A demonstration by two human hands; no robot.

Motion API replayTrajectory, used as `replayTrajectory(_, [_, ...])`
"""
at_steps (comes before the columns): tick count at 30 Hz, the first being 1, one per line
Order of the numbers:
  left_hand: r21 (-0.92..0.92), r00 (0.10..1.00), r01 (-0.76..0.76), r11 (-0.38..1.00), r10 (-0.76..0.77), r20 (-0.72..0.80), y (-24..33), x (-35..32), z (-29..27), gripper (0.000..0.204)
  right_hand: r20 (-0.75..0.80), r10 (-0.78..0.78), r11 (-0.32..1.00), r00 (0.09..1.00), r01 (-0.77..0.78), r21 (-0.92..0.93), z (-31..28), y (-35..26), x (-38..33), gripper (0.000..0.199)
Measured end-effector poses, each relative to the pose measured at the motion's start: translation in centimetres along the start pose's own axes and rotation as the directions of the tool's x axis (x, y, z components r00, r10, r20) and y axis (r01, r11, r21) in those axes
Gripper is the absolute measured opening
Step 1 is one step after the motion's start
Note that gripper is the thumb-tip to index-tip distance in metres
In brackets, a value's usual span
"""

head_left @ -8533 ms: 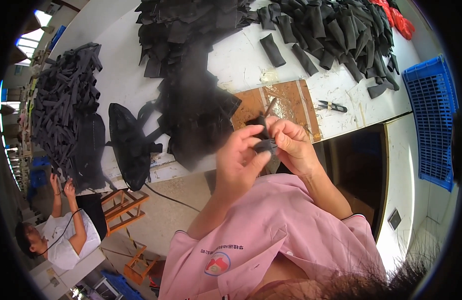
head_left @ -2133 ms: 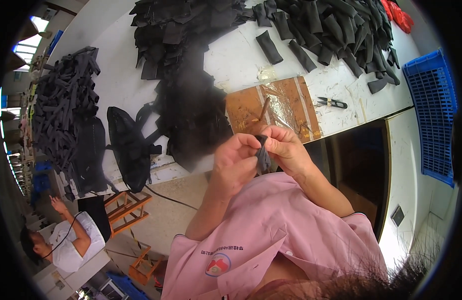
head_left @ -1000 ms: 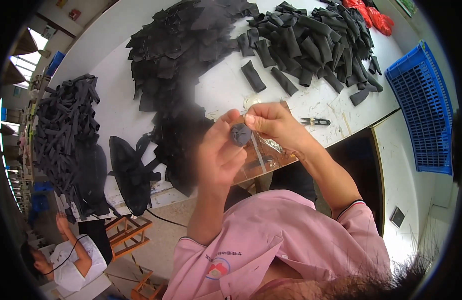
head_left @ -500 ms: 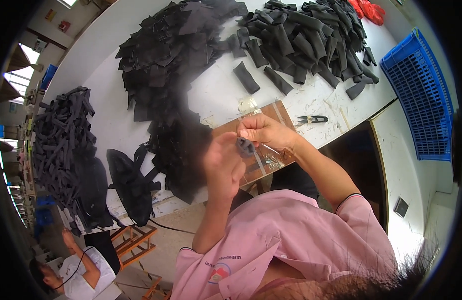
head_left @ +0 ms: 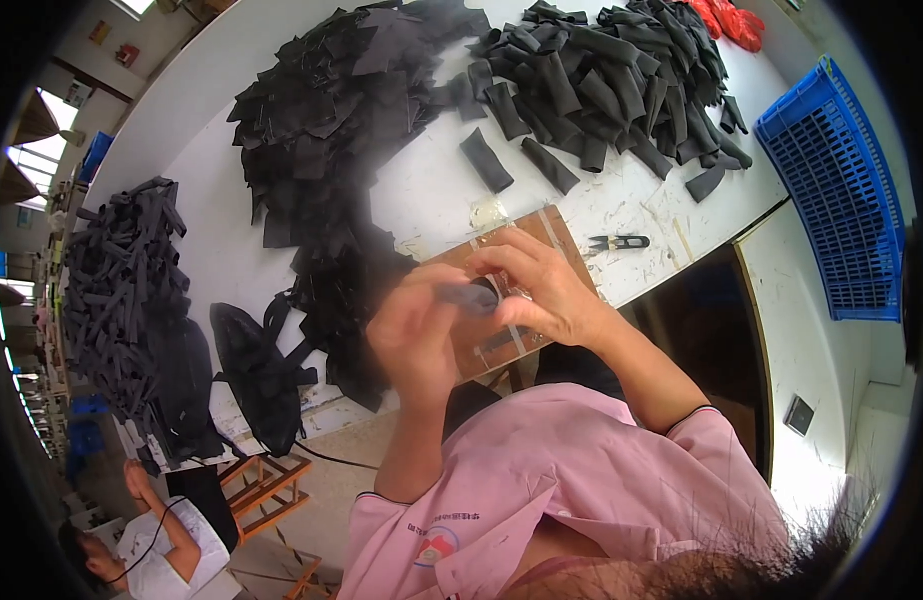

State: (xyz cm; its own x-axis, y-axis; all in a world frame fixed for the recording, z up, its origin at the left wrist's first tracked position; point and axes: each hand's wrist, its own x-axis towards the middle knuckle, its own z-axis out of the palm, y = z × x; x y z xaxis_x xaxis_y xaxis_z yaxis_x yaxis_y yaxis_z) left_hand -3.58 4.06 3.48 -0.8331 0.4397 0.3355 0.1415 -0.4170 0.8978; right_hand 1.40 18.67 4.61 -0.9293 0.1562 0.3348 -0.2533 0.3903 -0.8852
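Observation:
A short dark grey fabric tube (head_left: 469,298) is between my hands, above a brown wooden board (head_left: 554,226) at the table's near edge. My left hand (head_left: 414,325), a little blurred, grips the tube from the left. Around the tube's right end curves my right hand (head_left: 550,287), its thumb and fingers apart. Whether its fingertips touch the cloth is hard to make out. Right of the board lie black thread snips (head_left: 622,242). Two similar fabric tubes, a left one (head_left: 487,160) and a right one (head_left: 551,166), lie beyond the board.
Dark tubes form a heap (head_left: 602,80) at the far right; flat black pieces form another (head_left: 327,110) to its left. Narrow strips (head_left: 122,285) and a black cloth bundle (head_left: 257,375) lie left. A blue crate (head_left: 832,190) stands right. A co-worker (head_left: 172,530) sits lower left near a wooden stool (head_left: 267,490).
My right thumb and fingers have spread from a pinch at the tube. My left hand has shifted slightly left and closed on the tube, which now points rightward.

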Motion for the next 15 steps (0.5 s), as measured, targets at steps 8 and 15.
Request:
replayTrajectory(8, [-0.238, 0.965, 0.243, 0.94, -0.259, -0.041, -1.0, -0.5, 0.5, 0.013, 0.179, -0.084, 0.872, 0.98, 0.159, -0.463, 1.0, 3.0, -1.7, 0.02])
replayTrajectory(15, [0.656, 0.922, -0.022, 0.754, -0.239, 0.304, 1.3, 2.4, 1.4, 0.012, 0.157, -0.201, 0.942, 0.967, 0.235, -0.24, 0.9, 3.7, -2.4, 0.018])
